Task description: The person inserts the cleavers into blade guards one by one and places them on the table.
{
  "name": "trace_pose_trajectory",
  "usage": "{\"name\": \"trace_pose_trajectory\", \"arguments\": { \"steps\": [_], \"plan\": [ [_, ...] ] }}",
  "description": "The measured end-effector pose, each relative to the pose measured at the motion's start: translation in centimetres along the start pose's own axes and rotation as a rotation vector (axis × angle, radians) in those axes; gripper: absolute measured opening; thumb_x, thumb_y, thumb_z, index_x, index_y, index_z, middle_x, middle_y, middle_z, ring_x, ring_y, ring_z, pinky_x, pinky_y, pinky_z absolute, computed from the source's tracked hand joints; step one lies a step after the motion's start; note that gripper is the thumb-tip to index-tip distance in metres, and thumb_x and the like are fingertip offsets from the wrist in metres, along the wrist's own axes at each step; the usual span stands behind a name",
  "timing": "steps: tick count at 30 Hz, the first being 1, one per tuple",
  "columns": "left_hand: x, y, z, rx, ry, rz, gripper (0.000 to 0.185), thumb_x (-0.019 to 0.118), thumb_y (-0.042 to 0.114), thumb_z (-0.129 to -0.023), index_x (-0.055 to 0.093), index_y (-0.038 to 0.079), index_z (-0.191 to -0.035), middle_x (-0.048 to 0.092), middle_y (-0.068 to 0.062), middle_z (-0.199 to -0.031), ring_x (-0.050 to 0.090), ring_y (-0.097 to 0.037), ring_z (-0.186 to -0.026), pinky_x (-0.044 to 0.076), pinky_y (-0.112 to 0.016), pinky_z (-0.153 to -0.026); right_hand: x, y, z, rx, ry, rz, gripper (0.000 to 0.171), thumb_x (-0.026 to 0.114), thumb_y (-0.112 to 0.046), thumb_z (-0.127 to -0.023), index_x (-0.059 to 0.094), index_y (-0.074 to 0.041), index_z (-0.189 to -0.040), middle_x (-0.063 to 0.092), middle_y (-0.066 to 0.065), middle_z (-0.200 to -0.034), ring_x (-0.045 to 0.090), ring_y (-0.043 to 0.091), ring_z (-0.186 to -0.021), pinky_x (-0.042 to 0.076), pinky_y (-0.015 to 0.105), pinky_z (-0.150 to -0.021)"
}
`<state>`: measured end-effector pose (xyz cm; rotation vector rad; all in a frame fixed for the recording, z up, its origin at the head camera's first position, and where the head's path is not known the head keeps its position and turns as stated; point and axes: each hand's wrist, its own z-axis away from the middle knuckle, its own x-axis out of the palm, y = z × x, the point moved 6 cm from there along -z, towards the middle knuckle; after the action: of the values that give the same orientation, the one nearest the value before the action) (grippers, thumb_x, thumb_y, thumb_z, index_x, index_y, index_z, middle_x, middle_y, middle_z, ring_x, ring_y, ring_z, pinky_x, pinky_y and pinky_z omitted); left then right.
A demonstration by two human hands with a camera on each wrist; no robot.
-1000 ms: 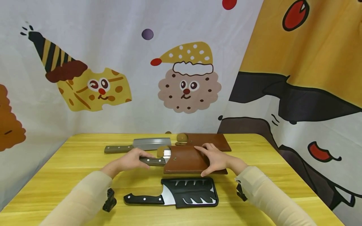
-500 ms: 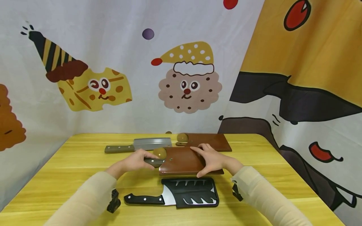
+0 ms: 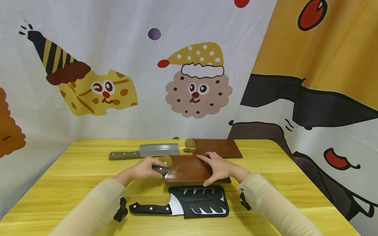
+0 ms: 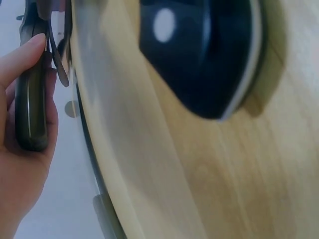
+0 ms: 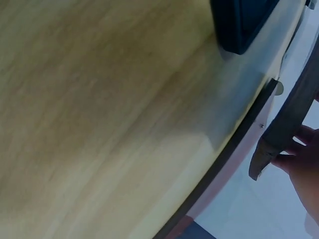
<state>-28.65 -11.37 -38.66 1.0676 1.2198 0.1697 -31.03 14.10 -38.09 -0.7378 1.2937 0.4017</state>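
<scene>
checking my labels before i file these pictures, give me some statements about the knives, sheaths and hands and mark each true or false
1. The left hand grips a dark knife handle. True.
2. The right hand is resting on a person's sleeve. False: the right hand holds a brown sheath.
3. A second brown sheath lies farther back on the table. True.
4. Every blade in view is covered. False: the cleaver at the back lies bare.
5. The nearest knife has a black handle and a black cover. True.
</scene>
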Motion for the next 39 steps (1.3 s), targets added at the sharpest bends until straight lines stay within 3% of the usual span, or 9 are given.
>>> {"name": "trace_pose_trajectory", "arguments": {
  "steps": [18, 30, 34, 39],
  "plan": [
    [0.6, -2.5, -0.6, -0.077, -0.028, 0.069, 0.040, 0.073, 0.006, -0.077, 0.065, -0.002, -0.116, 0.066, -0.016, -0.107, 0.055, -0.012, -0.082, 0.048, -0.024, -0.071, 1.6, 1.0, -1.5, 0.020, -0.080, -0.025, 0.104, 0.076, -0.057, -0.067, 0.027, -0.016, -0.149, 0.029, 0.021, -0.147, 0.030, 0.041, -0.135, 0.035, 0.059, -0.101],
    [0.7, -2.6, -0.1, -0.073, -0.017, 0.079, 0.041, 0.075, 0.005, -0.074, 0.066, -0.001, -0.114, 0.066, -0.018, -0.109, 0.058, -0.016, -0.089, 0.049, -0.025, -0.075, 2.4, 1.2, -1.6, 0.032, -0.114, -0.010, 0.103, 0.074, -0.059, -0.067, 0.026, -0.018, -0.149, 0.022, 0.021, -0.152, 0.023, 0.040, -0.138, 0.033, 0.059, -0.103],
    [-0.3, -2.5, 0.3, -0.079, 0.016, 0.075, 0.036, 0.070, 0.008, -0.080, 0.066, -0.002, -0.114, 0.067, -0.018, -0.111, 0.061, -0.027, -0.099, 0.050, -0.038, -0.084, 1.6, 1.4, -1.5, 0.024, -0.075, -0.057, 0.093, 0.072, -0.057, -0.072, 0.034, -0.016, -0.146, 0.030, 0.019, -0.148, 0.028, 0.038, -0.135, 0.033, 0.058, -0.102],
    [-3.0, -2.1, 0.7, -0.093, 0.073, 0.082, 0.036, 0.064, 0.013, -0.087, 0.062, -0.005, -0.118, 0.065, -0.020, -0.115, 0.058, -0.035, -0.107, 0.049, -0.045, -0.087, -0.7, 2.4, -1.3, 0.043, 0.051, -0.092, 0.080, 0.068, -0.053, -0.078, 0.041, -0.014, -0.143, 0.043, 0.014, -0.140, 0.037, 0.034, -0.129, 0.032, 0.058, -0.102]
  ]
}}
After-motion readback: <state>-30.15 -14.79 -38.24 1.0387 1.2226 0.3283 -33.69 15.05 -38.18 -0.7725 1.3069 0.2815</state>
